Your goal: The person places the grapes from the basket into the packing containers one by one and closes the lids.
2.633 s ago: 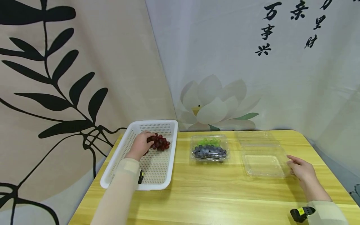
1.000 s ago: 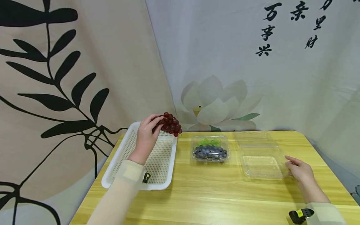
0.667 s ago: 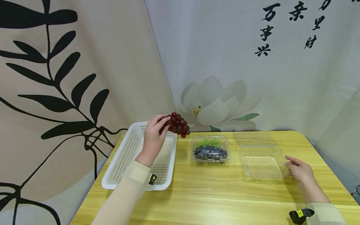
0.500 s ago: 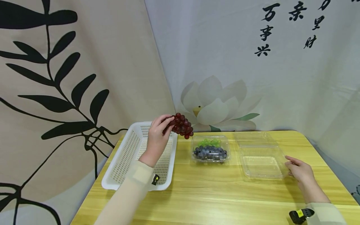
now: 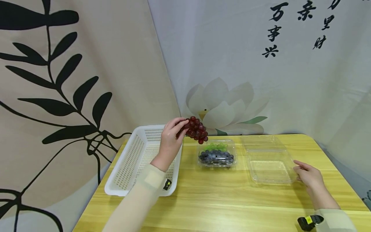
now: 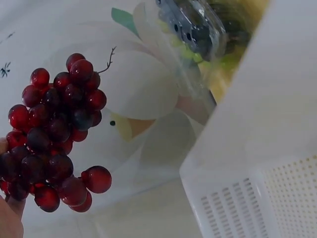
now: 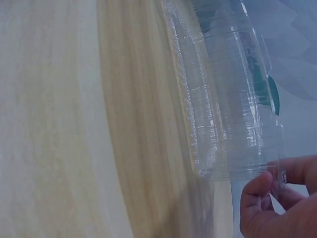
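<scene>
A bunch of red grapes (image 5: 197, 130) hangs in the air from my left hand (image 5: 171, 138), which grips one end of it between thumb and fingers. In the left wrist view the red grapes (image 6: 54, 134) show a thin bare stem tip, and only a bit of the hand (image 6: 10, 218) appears. The bunch is just right of the white basket's far corner. My right hand (image 5: 310, 175) pinches the right edge of an open clear plastic clamshell box (image 5: 272, 167). Thumb and fingertips close on that edge in the right wrist view, where the box (image 7: 223, 99) sits on the table.
The white perforated basket (image 5: 127, 170) stands at the table's left under my left forearm. Between basket and open box sits a closed clear clamshell (image 5: 217, 164) holding green grapes (image 5: 215, 147) and dark grapes (image 5: 215, 157). A printed curtain (image 5: 232, 64) hangs behind the wooden table (image 5: 217, 206).
My left hand has lifted the red grapes out of the basket and carried them up and rightward past its rim. My right hand stays at the open box's edge.
</scene>
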Available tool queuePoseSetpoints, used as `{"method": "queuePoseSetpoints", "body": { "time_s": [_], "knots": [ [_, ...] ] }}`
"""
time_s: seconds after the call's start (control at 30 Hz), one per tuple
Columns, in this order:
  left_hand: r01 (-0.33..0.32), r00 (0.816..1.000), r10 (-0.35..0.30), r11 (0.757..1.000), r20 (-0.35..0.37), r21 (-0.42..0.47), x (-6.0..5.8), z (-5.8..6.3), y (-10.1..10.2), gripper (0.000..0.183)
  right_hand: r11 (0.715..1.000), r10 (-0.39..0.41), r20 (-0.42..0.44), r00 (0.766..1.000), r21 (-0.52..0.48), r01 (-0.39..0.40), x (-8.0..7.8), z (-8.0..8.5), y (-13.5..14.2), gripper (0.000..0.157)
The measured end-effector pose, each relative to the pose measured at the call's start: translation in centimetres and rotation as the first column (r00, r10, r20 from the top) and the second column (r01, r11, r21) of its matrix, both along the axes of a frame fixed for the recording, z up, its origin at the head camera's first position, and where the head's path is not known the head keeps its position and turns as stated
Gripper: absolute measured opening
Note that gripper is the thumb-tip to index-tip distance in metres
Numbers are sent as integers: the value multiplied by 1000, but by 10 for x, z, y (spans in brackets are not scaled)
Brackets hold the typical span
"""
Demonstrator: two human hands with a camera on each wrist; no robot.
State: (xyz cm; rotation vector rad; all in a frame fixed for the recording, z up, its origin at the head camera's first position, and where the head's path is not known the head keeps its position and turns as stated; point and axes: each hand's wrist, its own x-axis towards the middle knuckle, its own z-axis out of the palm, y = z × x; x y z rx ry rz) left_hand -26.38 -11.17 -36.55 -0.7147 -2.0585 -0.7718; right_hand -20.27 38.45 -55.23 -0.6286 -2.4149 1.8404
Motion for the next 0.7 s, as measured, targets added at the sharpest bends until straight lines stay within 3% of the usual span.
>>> {"method": "queuePoseSetpoints", "body": {
  "time_s": [0.17,0.4,0.7],
  "knots": [
    [16,1000,-17,1000,7,22,1,0,12,27,1000,-14,17,1000,-17,15,8,21,-11,38],
    [19,999,-20,999,26,39,4,-1,33,27,999,-17,36,999,44,15,19,46,-30,54],
    [53,997,-57,996,46,68,7,-6,60,27,999,-13,55,998,53,10,21,49,-33,54]
  ]
}}
